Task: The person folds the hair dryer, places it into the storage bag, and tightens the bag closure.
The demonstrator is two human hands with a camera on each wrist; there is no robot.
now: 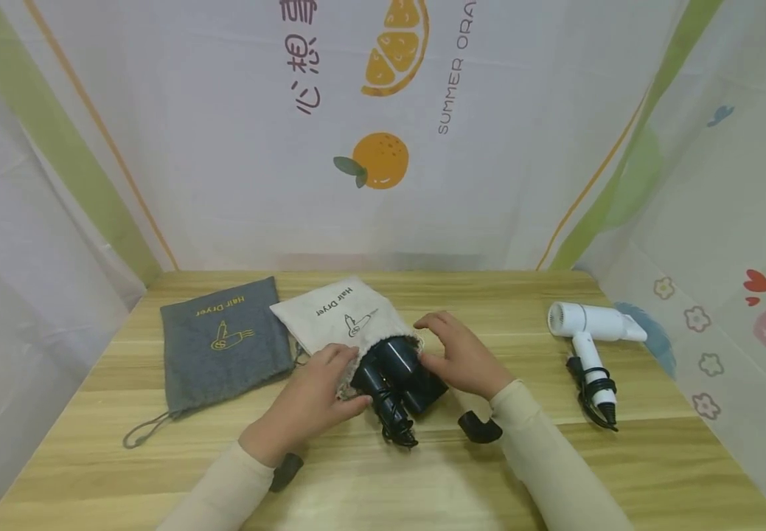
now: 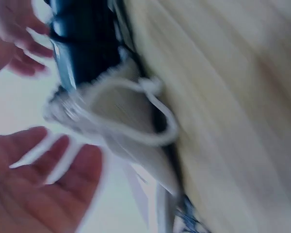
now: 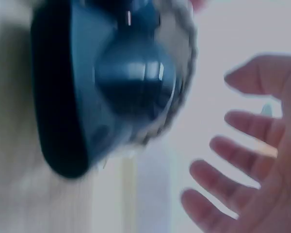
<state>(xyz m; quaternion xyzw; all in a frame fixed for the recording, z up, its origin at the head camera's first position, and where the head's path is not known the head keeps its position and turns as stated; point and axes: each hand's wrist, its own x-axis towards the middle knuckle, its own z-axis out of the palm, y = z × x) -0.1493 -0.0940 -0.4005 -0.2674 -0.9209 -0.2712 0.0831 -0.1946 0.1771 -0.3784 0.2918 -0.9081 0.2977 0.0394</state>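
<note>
Fingers apart on left hand and right hand | flank cream bag, probably to keep steady black dryer, partly inside

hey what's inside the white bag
Part of a black dryer; its cord-wrapped handle sticks out. The bag covers the rest, so anything deeper can't be seen.

Grey pouch flat near table's back left corner. White hair dryer near right edge, cord round handle. Fruit-printed curtain behind back edge.
</note>
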